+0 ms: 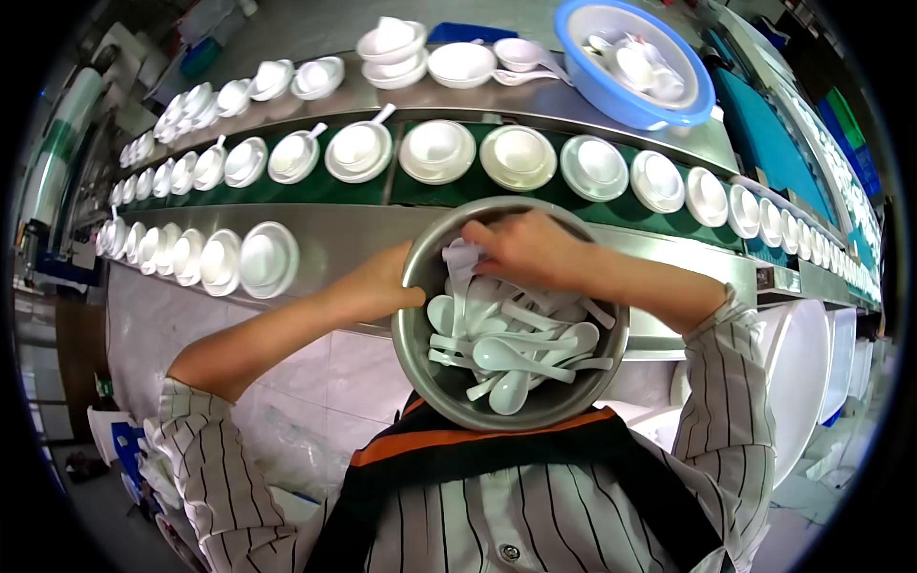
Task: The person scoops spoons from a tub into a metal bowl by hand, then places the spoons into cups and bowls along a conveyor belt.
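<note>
1. a metal bowl is held in front of the body, close to the orange band of a black apron.
2. the bowl's left rim is gripped by the left hand, with the thumb laid over the edge; the remaining fingers are hidden.
3. the right hand is placed over the far part of the bowl, its fingers drawn narrowly together on white spoon handles at their left; how many are pinched cannot be told.
4. a loose pile of white spoons is contained in the bowl, mostly on the body side of the right hand and to the right of the left hand.
5. beyond the bowl, a row of stacked dishes is carried on a green belt, extending to both sides; spoons are seen in some stacks left of the bowl.
6. to the left of the bowl, more stacks are lined up on a metal counter.
7. beyond the bowl and to its right, white pieces are held in a blue tub.
</note>
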The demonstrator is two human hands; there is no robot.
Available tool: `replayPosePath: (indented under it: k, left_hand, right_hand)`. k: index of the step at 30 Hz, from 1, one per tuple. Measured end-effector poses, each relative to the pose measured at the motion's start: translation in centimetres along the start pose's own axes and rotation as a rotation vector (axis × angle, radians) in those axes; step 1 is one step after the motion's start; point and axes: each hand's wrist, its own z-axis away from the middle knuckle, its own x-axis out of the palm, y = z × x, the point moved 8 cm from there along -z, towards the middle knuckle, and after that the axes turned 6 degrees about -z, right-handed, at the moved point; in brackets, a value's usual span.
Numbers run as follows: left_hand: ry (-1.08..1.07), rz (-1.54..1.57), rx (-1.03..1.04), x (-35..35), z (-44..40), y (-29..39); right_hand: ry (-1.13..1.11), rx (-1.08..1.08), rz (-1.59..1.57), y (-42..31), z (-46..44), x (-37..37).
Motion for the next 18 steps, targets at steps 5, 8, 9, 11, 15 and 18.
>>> replayPosePath:
  k: [5, 8, 9, 11, 15, 18]
  left_hand:
    - [0.215, -0.763, 0.274, -3.0, 4.2, 2.1]
    - [0.140, -1.063, 0.787, -0.2, 5.6, 3.8]
    - [0.059, -1.041, 0.772, 0.6, 4.8, 3.2]
    - [-0.127, -1.005, 0.731, 2.5, 3.3, 2.2]
    - [-0.078, -1.083, 0.849, 3.1, 1.1, 1.8]
    - [-0.216, -1.174, 0.912, 4.4, 1.6, 2.2]
  right_hand:
    - [0.149, -0.048, -0.290, -1.5, -4.3, -1.6]
    - [0.319, 0.124, -0.593, 1.2, -6.4, -6.5]
    - [0.411, 0.066, -0.868, 3.5, -8.2, -7.4]
    - [0.645, 0.110, -1.058, 8.1, -12.2, -8.0]
    - [0.804, 0.213, -1.369, 14.4, -19.5, -0.8]
    - [0.515, 0.319, -1.320, 15.1, -22.3, 3.9]
